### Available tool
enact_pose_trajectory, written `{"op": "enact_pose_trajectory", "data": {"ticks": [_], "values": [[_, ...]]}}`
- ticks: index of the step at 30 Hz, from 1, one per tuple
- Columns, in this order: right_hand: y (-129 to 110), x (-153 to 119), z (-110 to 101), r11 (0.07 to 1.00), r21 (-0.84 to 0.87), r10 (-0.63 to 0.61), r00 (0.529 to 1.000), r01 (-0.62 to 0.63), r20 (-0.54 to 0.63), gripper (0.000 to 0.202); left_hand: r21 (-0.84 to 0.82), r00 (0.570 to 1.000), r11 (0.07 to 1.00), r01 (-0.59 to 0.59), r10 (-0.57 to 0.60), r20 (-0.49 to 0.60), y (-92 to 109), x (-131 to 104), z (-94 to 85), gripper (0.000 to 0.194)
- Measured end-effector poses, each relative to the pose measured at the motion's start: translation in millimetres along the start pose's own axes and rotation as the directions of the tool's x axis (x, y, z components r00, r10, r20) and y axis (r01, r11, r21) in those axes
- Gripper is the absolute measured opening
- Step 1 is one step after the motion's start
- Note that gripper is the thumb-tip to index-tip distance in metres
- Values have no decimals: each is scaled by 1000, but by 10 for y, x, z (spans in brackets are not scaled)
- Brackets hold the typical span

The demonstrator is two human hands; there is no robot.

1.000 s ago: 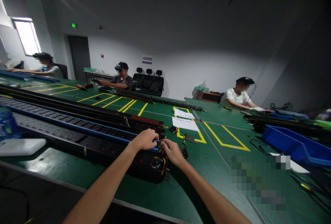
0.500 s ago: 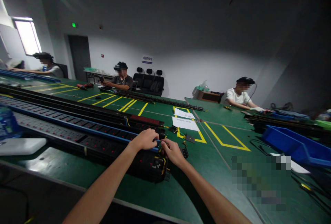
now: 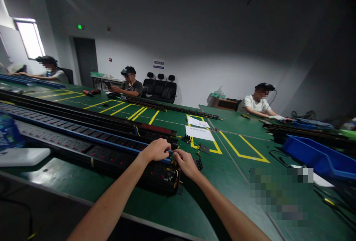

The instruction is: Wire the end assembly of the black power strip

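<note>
Long power strips with rows of sockets lie side by side at the left; the nearest one is a black power strip (image 3: pixel 116 155) with red dots. Beside it runs a blue-edged power strip (image 3: pixel 83 132). At its right end my left hand (image 3: pixel 157 149) rests with fingers closed, a bit of blue showing at the fingertips. My right hand (image 3: pixel 185 162) pinches close by, almost touching the left. What either pinch holds is too small and dark to tell. Yellow wires (image 3: pixel 177 178) show at the black strip's open end. A black end piece (image 3: pixel 199 164) lies just beyond my right hand.
Paper sheets (image 3: pixel 199 133) and a small black plate (image 3: pixel 204 148) lie on the green table (image 3: pixel 222 196). A blue bin (image 3: pixel 317 155) and cables are at the right. At the left sits a white object (image 3: pixel 25 157). Several people work around the table.
Both hands stay at the strip's end in nearly the same pose. A person across the table has shifted slightly to the left.
</note>
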State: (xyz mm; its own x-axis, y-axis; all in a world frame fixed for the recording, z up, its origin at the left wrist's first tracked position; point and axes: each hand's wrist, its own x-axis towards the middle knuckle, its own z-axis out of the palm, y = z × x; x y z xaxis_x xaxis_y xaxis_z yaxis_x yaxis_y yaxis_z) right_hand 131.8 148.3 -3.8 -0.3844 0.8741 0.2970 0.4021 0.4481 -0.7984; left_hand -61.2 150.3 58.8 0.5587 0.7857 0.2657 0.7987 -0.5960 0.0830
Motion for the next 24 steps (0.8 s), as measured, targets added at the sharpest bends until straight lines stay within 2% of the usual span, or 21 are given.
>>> {"op": "enact_pose_trajectory", "data": {"ticks": [24], "values": [[-5, 0, 3, 1000, -13, -8, 1000, 8, -6, 35, 23, 1000, 1000, -14, 15, -13, -30, -3, 38, 23]]}}
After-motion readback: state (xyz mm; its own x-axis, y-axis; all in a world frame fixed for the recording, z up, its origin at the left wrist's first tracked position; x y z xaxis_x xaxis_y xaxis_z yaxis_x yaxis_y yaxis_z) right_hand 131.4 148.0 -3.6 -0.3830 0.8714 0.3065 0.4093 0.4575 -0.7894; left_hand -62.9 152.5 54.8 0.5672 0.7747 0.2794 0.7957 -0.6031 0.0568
